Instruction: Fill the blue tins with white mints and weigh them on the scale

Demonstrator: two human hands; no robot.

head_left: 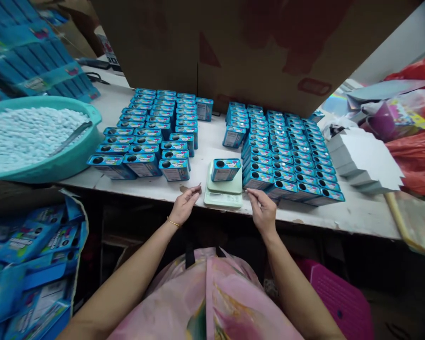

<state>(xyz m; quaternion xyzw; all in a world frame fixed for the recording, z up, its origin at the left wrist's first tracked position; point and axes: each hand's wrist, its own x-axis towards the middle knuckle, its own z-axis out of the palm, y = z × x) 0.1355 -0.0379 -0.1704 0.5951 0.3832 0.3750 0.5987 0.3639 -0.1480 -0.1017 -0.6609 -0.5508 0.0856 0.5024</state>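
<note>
A pale green digital scale stands at the table's front edge, with one blue printed tin upright on its platform. My left hand is just left of the scale, apart from the tin, its thumb and fingertips drawn together. On the scale's other side, my right hand has its thumb and forefinger pinched together close to the front of the right-hand tins. Anything held in either pinch is too small to make out. Rows of similar tins stand to the left and to the right.
A turquoise basin of pale small pieces holds a dark scoop. Below it, an open carton contains flattened blue packs. A big cardboard box blocks the back. White folded card and red bags lie right; a magenta stool is below.
</note>
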